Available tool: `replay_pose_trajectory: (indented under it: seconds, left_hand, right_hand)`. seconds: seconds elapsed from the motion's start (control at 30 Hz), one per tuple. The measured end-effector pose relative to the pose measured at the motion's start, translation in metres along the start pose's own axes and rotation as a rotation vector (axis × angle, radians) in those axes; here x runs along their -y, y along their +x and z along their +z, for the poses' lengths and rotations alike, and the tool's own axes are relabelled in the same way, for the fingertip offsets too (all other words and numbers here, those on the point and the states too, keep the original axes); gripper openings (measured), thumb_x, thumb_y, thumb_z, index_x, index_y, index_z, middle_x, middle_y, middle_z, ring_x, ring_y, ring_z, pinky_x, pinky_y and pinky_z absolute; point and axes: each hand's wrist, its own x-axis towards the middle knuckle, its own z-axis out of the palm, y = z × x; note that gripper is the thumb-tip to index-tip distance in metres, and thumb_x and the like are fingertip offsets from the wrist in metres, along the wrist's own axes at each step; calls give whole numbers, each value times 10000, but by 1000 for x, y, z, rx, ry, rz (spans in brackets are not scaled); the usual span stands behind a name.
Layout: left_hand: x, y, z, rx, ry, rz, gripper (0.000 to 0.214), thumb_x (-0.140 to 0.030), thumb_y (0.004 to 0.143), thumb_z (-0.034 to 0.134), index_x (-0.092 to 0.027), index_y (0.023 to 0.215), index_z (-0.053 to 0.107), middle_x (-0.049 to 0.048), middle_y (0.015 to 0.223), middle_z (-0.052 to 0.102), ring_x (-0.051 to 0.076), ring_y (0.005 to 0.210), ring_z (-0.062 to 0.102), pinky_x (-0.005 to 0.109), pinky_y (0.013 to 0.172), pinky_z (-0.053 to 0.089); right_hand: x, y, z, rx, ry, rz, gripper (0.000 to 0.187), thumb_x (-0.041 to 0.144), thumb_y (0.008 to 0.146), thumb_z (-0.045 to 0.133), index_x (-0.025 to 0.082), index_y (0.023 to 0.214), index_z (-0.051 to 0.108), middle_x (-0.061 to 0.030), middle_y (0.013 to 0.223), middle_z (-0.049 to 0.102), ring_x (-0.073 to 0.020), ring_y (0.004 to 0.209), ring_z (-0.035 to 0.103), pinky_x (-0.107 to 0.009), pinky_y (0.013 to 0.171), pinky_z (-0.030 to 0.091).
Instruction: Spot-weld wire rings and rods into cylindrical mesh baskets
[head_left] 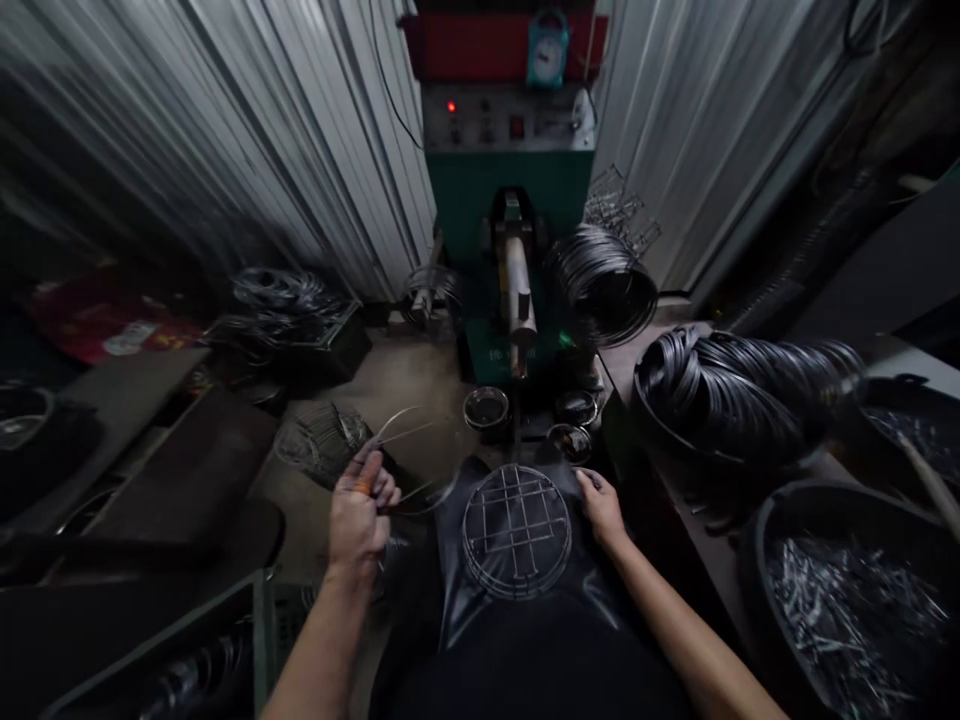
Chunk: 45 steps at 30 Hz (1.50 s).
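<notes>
My left hand (364,515) is closed on a thin wire ring (405,412), which is blurred and juts out to the right of the fingers. An orange band shows on one finger. A round wire rack (517,530) with crossed bars lies on the dark apron (480,625) over my lap, between my hands. To the right of that rack is my right hand (602,508), its thumb and fingers pinched together; what they hold, if anything, is too small to make out. Ahead stands a green welding machine (517,290) with its electrode arm pointing down.
Small round dishes (487,408) sit beneath the machine. A wire coil bundle (604,285) hangs at its right. Further right are a tub of wire rings (735,390) and a basin of short metal pieces (847,600). Left are a wire bundle (322,440) and a crate (259,640).
</notes>
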Motion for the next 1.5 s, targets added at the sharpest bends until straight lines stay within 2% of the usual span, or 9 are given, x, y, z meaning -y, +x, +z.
replay_pose_trajectory:
  seconds: [0.1, 0.23, 0.4, 0.5, 0.7, 0.83, 1.0, 1.33, 1.5]
  left_hand:
    - [7, -14, 35, 93, -187, -125, 333, -274, 628, 743, -180, 620, 424, -118, 455, 320, 19, 348, 265, 149, 344, 217]
    - [30, -31, 60, 136, -317, -287, 358, -240, 691, 702, -180, 599, 362, -113, 462, 300, 14, 343, 251, 151, 339, 190]
    - [47, -48, 66, 157, -393, -355, 290, -243, 696, 703, -175, 627, 429, -104, 479, 322, 15, 373, 306, 148, 367, 256]
    - [43, -55, 62, 225, -355, -307, 216, -273, 683, 715, -196, 805, 553, -64, 654, 515, 46, 552, 503, 183, 527, 430]
    - [45, -37, 32, 399, 186, -375, 600, -331, 645, 735, -155, 1176, 519, 7, 798, 632, 104, 645, 598, 237, 632, 485]
    - [69, -22, 8, 426, 635, -210, 634, -424, 685, 655, -117, 1221, 510, 83, 965, 680, 221, 915, 633, 350, 853, 477]
    - [84, -25, -7, 430, 1084, -46, 535, -405, 751, 531, -130, 1209, 550, 104, 1093, 670, 270, 1051, 597, 387, 936, 429]
    - [100, -40, -18, 468, 1034, -57, 634, -493, 747, 540, -174, 1291, 477, 33, 1078, 679, 239, 1130, 548, 352, 971, 407]
    - [104, -44, -22, 494, 1054, -89, 585, -511, 836, 406, -215, 1341, 409, 56, 1259, 580, 235, 1230, 465, 352, 997, 371]
  right_hand:
    - [35, -17, 1, 128, -31, -120, 409, 496, 743, 567, 153, 923, 700, -101, 932, 701, -253, 915, 617, -355, 838, 456]
    - [65, -50, 6, 346, -74, -148, 399, 488, 766, 565, 172, 972, 694, -70, 823, 709, -227, 795, 640, -331, 753, 492]
    - [61, -65, 13, 229, -17, -97, 342, 506, 759, 566, 183, 824, 655, -35, 704, 663, -186, 691, 609, -276, 641, 485]
    - [60, -56, 12, 169, 3, -77, 313, 489, 780, 530, 191, 796, 623, -18, 672, 632, -165, 646, 586, -257, 608, 470]
    - [61, -21, 10, 235, -160, -142, 254, 388, 755, 521, 169, 822, 631, -30, 704, 638, -168, 660, 580, -269, 642, 463]
    - [47, -11, 17, 285, -339, -251, 270, 317, 764, 501, 199, 960, 645, -26, 755, 677, -184, 698, 619, -287, 674, 476]
    - [33, -9, 17, 328, -396, -360, 259, 291, 789, 508, 246, 976, 681, -43, 939, 714, -223, 874, 654, -349, 816, 485]
    - [23, -6, -7, 559, -151, -74, 480, 401, 691, 689, 196, 1122, 642, -71, 1106, 672, -259, 1051, 605, -448, 962, 419]
    - [16, -10, -6, 520, -69, -2, 457, 401, 699, 682, 214, 1115, 646, -60, 1136, 659, -254, 1106, 570, -456, 1010, 365]
